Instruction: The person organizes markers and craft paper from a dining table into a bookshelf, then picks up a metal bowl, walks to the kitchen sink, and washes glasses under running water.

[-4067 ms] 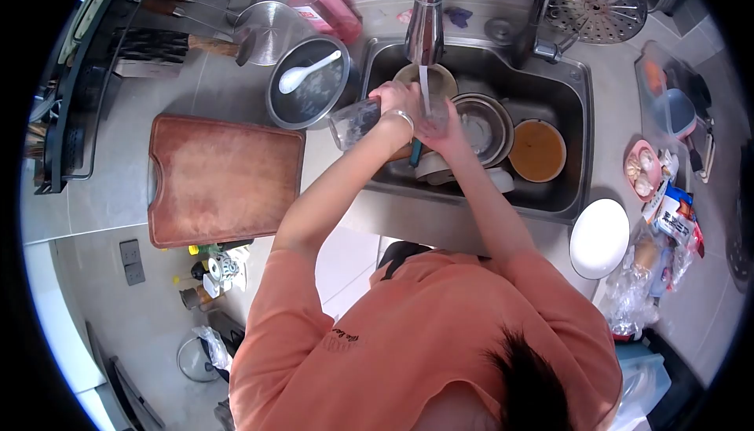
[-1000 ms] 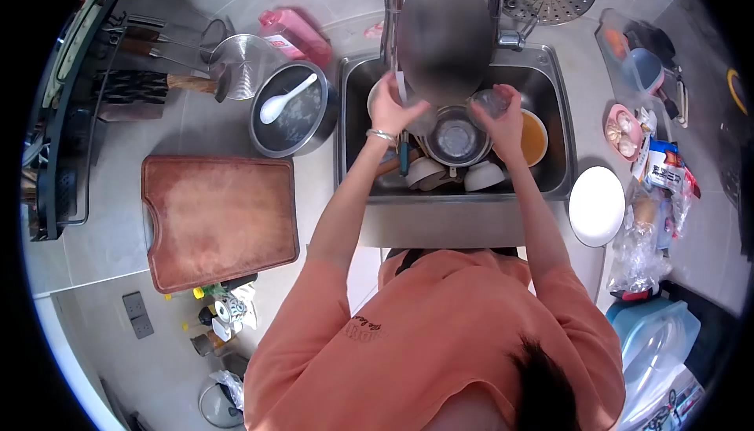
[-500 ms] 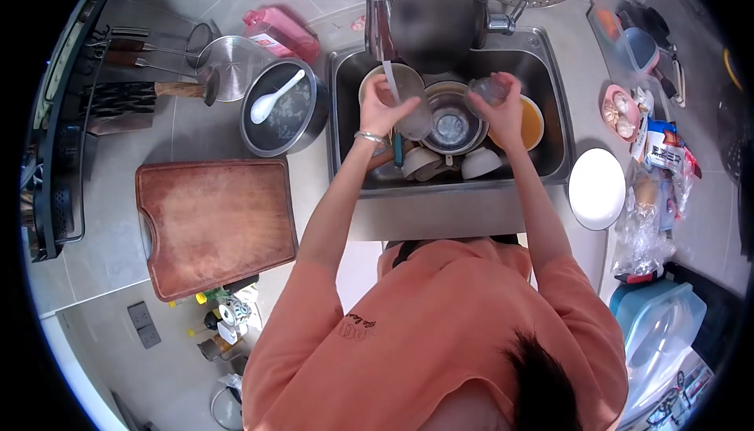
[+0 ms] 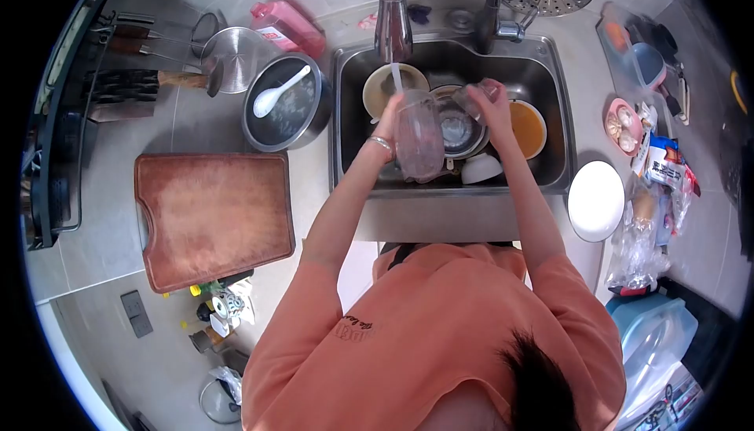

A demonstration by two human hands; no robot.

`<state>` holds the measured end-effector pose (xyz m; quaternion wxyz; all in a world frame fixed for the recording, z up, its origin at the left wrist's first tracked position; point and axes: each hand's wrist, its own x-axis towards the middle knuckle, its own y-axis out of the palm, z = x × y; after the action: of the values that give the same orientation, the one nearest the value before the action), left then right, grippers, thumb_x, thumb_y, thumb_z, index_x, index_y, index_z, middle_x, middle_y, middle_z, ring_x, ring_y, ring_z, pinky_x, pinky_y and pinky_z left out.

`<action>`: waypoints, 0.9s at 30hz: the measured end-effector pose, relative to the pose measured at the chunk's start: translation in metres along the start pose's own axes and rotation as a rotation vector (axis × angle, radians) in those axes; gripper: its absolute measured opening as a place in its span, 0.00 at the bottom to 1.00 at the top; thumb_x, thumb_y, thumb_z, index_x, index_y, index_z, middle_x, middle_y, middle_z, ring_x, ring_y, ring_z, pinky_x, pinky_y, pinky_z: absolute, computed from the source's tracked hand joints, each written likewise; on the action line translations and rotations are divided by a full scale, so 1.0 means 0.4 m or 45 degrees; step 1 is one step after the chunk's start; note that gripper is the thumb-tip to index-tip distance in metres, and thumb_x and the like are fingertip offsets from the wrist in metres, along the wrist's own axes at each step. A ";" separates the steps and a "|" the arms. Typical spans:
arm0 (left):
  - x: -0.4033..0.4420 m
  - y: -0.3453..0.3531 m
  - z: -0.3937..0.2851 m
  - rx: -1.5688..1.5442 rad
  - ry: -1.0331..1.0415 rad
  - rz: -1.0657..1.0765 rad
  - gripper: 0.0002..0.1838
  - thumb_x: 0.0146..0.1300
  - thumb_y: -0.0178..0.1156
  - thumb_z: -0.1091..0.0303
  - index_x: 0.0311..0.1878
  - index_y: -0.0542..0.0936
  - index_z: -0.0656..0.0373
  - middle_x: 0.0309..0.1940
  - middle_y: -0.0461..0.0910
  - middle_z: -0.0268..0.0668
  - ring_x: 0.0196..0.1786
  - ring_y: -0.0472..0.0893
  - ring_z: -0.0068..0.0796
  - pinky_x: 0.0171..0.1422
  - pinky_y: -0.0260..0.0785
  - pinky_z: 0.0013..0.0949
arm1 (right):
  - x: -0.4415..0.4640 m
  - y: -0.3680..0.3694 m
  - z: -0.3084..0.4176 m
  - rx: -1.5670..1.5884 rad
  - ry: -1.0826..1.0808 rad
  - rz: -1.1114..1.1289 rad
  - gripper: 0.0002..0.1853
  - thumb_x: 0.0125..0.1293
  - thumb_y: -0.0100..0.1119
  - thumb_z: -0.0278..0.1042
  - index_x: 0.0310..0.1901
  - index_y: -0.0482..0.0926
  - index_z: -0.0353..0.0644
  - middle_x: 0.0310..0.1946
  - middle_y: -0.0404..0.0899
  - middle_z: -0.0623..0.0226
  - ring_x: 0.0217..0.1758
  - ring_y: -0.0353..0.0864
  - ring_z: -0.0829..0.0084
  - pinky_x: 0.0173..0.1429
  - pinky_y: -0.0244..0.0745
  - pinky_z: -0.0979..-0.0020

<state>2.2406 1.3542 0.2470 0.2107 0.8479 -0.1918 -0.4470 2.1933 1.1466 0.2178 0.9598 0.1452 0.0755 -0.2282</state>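
My left hand (image 4: pixel 385 130) is closed around the side of a clear container (image 4: pixel 420 136), which is tilted below the faucet (image 4: pixel 393 23). A stream of water (image 4: pixel 397 78) runs down at the container's upper end. To the right, my right hand (image 4: pixel 495 106) grips a small clear cup (image 4: pixel 475 101) above the metal bowls (image 4: pixel 458 131). In the sink (image 4: pixel 542 70) lie a beige bowl (image 4: pixel 377 89) behind the container, a bowl of orange-brown liquid (image 4: pixel 528 130) and a small white bowl (image 4: pixel 481 169).
A wooden cutting board (image 4: pixel 216 219) and a metal pot (image 4: pixel 250 121) with a white spoon (image 4: pixel 276 95) are on the left. A pink bottle (image 4: pixel 290 29) stands behind them. On the right are a white oval dish (image 4: pixel 596 201), garlic in a pink tray (image 4: pixel 623 126) and plastic bags (image 4: pixel 640 250).
The clear container has come from under the faucet toward me and now lies lengthwise over the sink's front. My right hand still holds the small cup, now tipped differently.
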 end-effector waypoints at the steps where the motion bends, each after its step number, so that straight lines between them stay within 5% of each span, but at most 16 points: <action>1: -0.005 0.003 0.000 -0.037 -0.001 0.018 0.35 0.59 0.40 0.34 0.54 0.72 0.56 0.44 0.77 0.41 0.44 0.77 0.34 0.50 0.70 0.40 | 0.004 0.002 -0.003 -0.005 0.003 0.008 0.36 0.47 0.71 0.43 0.53 0.63 0.36 0.46 0.71 0.60 0.47 0.73 0.72 0.48 0.69 0.73; 6: -0.061 0.003 -0.031 -0.082 -0.019 -0.025 0.38 0.56 0.42 0.32 0.55 0.70 0.56 0.44 0.77 0.42 0.43 0.77 0.33 0.49 0.70 0.39 | 0.023 0.003 -0.034 0.173 0.142 -0.008 0.35 0.48 0.70 0.40 0.54 0.63 0.36 0.44 0.71 0.61 0.45 0.74 0.73 0.44 0.70 0.74; 9: -0.038 -0.022 -0.059 0.211 0.032 -0.205 0.38 0.53 0.56 0.37 0.58 0.67 0.57 0.46 0.76 0.42 0.43 0.77 0.33 0.50 0.70 0.37 | 0.019 -0.002 -0.027 0.163 0.177 -0.031 0.33 0.48 0.70 0.40 0.52 0.64 0.36 0.44 0.72 0.62 0.44 0.74 0.74 0.43 0.70 0.74; 12: -0.017 -0.010 -0.070 0.938 0.600 -0.418 0.43 0.38 0.75 0.58 0.58 0.64 0.59 0.49 0.74 0.42 0.50 0.75 0.32 0.56 0.66 0.32 | 0.052 -0.041 -0.030 0.072 0.159 -0.016 0.32 0.47 0.69 0.38 0.51 0.64 0.37 0.44 0.72 0.63 0.43 0.74 0.75 0.42 0.70 0.75; 13: -0.024 -0.001 -0.071 0.936 0.604 -0.406 0.43 0.38 0.75 0.58 0.58 0.64 0.59 0.49 0.74 0.42 0.50 0.75 0.32 0.56 0.66 0.32 | 0.069 -0.060 -0.019 0.067 0.150 -0.023 0.32 0.47 0.69 0.38 0.51 0.64 0.37 0.44 0.72 0.63 0.43 0.74 0.75 0.42 0.70 0.75; 15: -0.042 0.010 -0.068 1.524 1.127 -0.597 0.48 0.34 0.74 0.52 0.59 0.62 0.62 0.47 0.74 0.44 0.52 0.74 0.38 0.56 0.67 0.35 | 0.108 -0.095 0.014 -0.265 0.049 -0.102 0.31 0.46 0.69 0.38 0.50 0.65 0.37 0.42 0.71 0.66 0.40 0.74 0.76 0.38 0.70 0.76; 19: -0.096 0.058 -0.063 1.504 1.525 -0.634 0.47 0.32 0.76 0.62 0.59 0.62 0.61 0.50 0.72 0.44 0.55 0.72 0.40 0.59 0.65 0.36 | 0.178 -0.153 0.125 -0.151 -0.097 -0.171 0.33 0.44 0.70 0.42 0.50 0.66 0.38 0.39 0.70 0.67 0.34 0.70 0.77 0.33 0.68 0.76; 23: -0.115 0.041 -0.065 1.547 1.599 -0.523 0.48 0.33 0.76 0.61 0.59 0.61 0.62 0.53 0.70 0.44 0.56 0.72 0.35 0.60 0.64 0.34 | 0.259 -0.193 0.204 -0.362 -0.105 -0.126 0.38 0.46 0.67 0.46 0.56 0.63 0.36 0.47 0.69 0.60 0.48 0.70 0.70 0.47 0.67 0.72; 27: -0.113 0.048 -0.060 1.327 1.511 -0.542 0.47 0.30 0.76 0.64 0.58 0.62 0.59 0.56 0.67 0.46 0.58 0.70 0.39 0.61 0.63 0.36 | 0.335 -0.185 0.242 -0.249 -0.183 -0.039 0.38 0.47 0.67 0.46 0.57 0.62 0.36 0.50 0.67 0.59 0.50 0.69 0.70 0.48 0.67 0.72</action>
<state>2.2342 1.3659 0.3002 -0.2335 0.9508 -0.0664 0.1923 2.2853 0.9974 0.2630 0.9686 0.0329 0.0306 -0.2444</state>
